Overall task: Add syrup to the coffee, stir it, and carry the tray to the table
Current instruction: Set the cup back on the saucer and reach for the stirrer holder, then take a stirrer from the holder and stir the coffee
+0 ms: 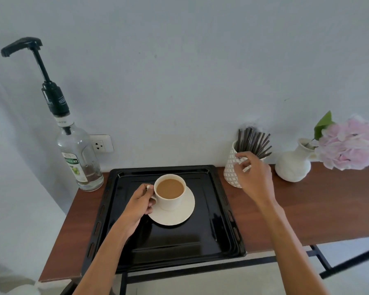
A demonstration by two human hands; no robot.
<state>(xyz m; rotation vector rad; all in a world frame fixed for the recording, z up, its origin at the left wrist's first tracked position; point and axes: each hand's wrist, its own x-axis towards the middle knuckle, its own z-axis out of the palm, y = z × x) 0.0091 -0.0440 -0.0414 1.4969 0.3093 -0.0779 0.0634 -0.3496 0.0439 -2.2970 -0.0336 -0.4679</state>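
Looks to me like we're at the stirring part, or just about to be: the left hand (141, 202) is pinching the handle of the coffee cup (170, 192) to steady it, while the right hand (255, 176) is up by the stirrer holder (232, 167), fingers loosely curled and not gripping anything I can make out. It's right in front of the holder's rim, so I'd guess it's going for one of the stirrers (255, 142). Whether syrup already went in I honestly can't tell; the coffee is an even milky tan with no swirl showing. The cup is a plain off-white ceramic, rounded and glossy, sitting toward the back of a matching saucer (175, 216), and both sit near the middle of the tray (175, 248), which is black, shiny, squarish with rounded corners, a raised lip and slots along the sides. The syrup bottle (79, 158) stands just off the tray's back left corner, clear glass with a green label and nearly empty, topped with a tall black pump (21, 46) whose spout points away from the cup. The stirrers are thin, dark, flat sticks fanned out in a white holder with a diamond pattern. The next move calls for plucking a single stick out of that bunch without dragging others along, then keeping the cup held so it doesn't skate on the saucer. The table (307, 205) is reddish wood-look with a black metal frame.
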